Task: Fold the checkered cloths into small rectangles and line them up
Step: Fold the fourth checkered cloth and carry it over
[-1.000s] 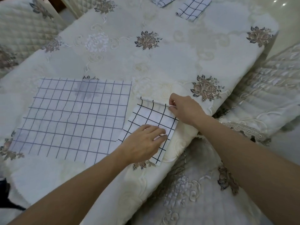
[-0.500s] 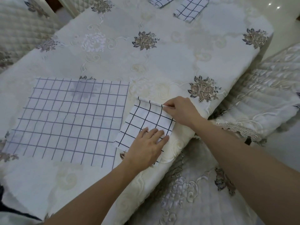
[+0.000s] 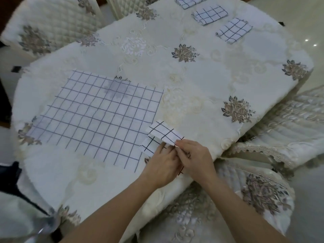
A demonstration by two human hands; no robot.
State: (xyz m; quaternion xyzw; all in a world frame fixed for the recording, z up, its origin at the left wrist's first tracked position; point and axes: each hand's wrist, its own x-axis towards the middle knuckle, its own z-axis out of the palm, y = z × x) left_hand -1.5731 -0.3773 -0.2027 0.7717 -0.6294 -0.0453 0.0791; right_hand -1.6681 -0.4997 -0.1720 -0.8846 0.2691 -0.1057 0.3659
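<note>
**Flap is up, free edge in your right hand: the fold comes toward you**

Far left: the big cloth (image 3: 98,118) lies flat and unfolded on the table (image 3: 201,81). Its right edge is just beside the piece you're working. Neither hand touches it.

Next over: the small cloth (image 3: 164,132) sits at the near edge of the table, half folded. The bottom layer lies flat. The top flap is raised off it and tilted, with its long axis running left to right and dipping a little toward the right. The crease looks to be on the far-left side and the free edge on the near-right.

Left hand (image 3: 163,163): fingers (image 3: 162,149) straight, laid on the bottom layer and partly under the flap. It is pinning, not gripping.

Right hand (image 3: 194,158): thumb and fingertips pinch the flap's near-right corner. It touches the left hand.

What matters: the flap lies up and away from your fingertips, and the bottom layer is toward you under both hands. My read is that the right hand carries the free edge toward you. Slide the left fingers out before the flap lands, or the fold will likely go skew.

Far right, back of the table: three folded cloths (image 3: 209,14) lie in a diagonal row, apart from each other. This piece probably joins the row's near end, well apart from here, and your right hand is nearer.
</note>
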